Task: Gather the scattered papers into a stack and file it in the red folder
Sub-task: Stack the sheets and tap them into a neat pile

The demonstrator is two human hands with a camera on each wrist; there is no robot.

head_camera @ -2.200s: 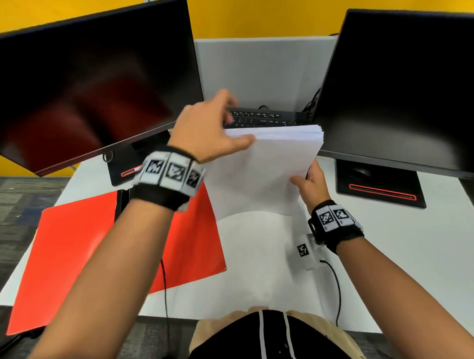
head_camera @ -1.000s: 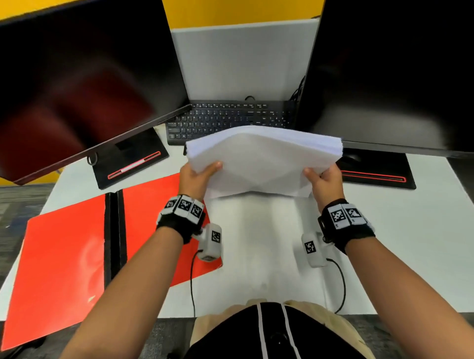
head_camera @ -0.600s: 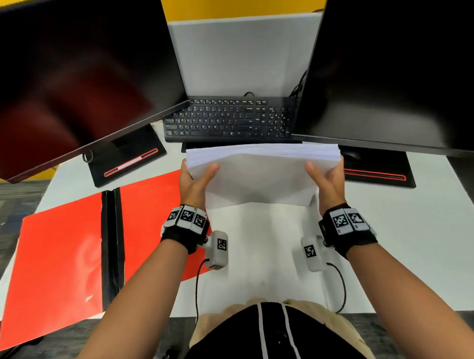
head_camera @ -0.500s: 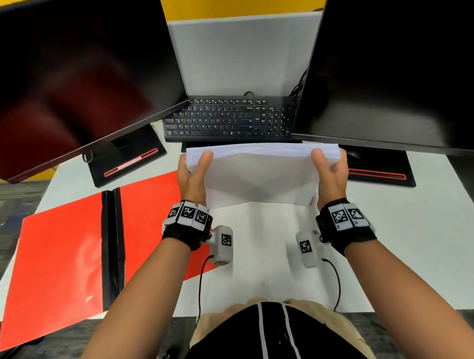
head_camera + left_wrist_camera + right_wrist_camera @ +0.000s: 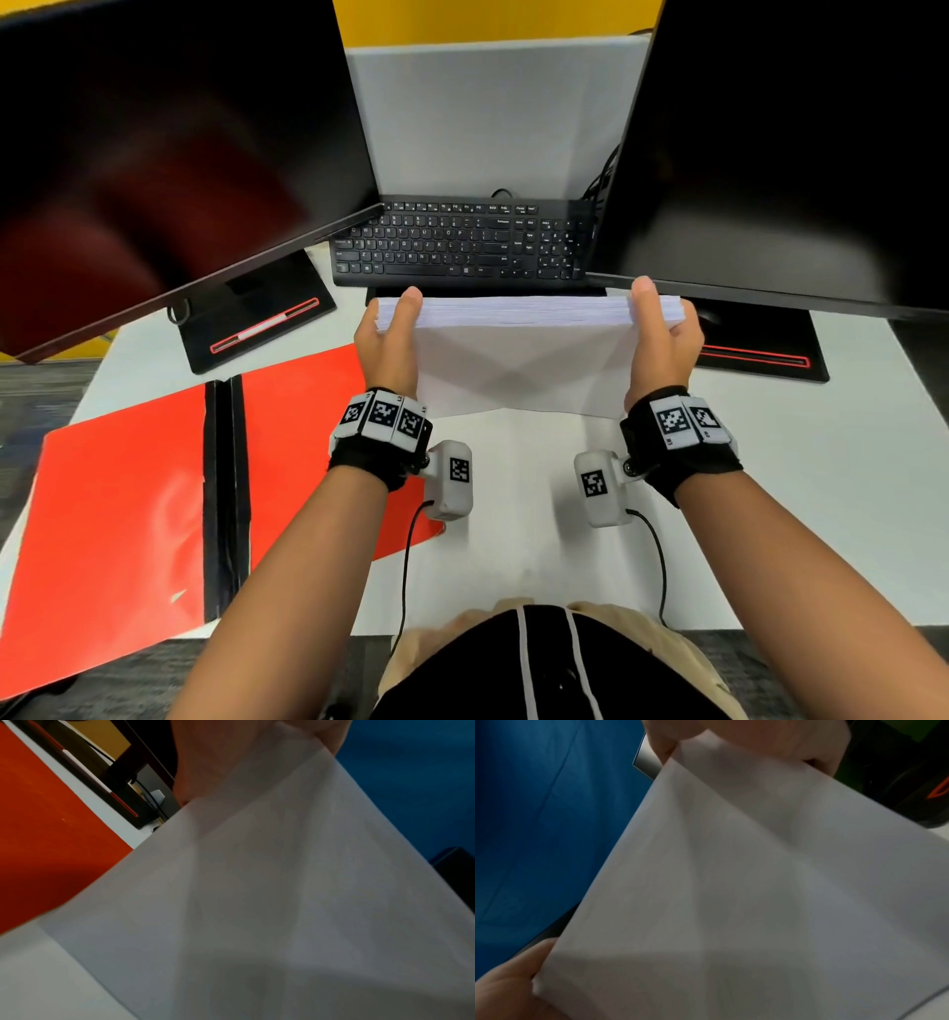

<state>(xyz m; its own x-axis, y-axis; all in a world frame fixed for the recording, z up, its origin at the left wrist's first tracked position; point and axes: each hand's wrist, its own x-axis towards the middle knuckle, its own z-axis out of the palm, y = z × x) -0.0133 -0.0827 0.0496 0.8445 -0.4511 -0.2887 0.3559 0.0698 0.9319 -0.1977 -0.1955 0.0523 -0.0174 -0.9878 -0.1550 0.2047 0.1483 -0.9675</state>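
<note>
A thick stack of white papers (image 5: 524, 349) stands on its long lower edge on the white desk (image 5: 821, 462), in front of the keyboard. My left hand (image 5: 387, 342) grips its left end, thumb over the top edge. My right hand (image 5: 662, 334) grips the right end the same way. The stack (image 5: 282, 902) fills the left wrist view, and in the right wrist view the stack (image 5: 757, 892) does too. The red folder (image 5: 118, 514) lies open and flat on the desk to my left, its black spine (image 5: 223, 493) in the middle. In the left wrist view the folder (image 5: 38, 831) lies beside the stack.
A black keyboard (image 5: 462, 241) lies just behind the stack. Two dark monitors lean over the desk, the left monitor (image 5: 154, 154) and the right monitor (image 5: 796, 144), with their stand bases (image 5: 257, 318) at either side. Wrist camera cables (image 5: 652, 555) trail to the front edge.
The stack, held sagging in the air a second ago, has been turned upright and brought down onto the desk. Both thumbs moved up over its top edge.
</note>
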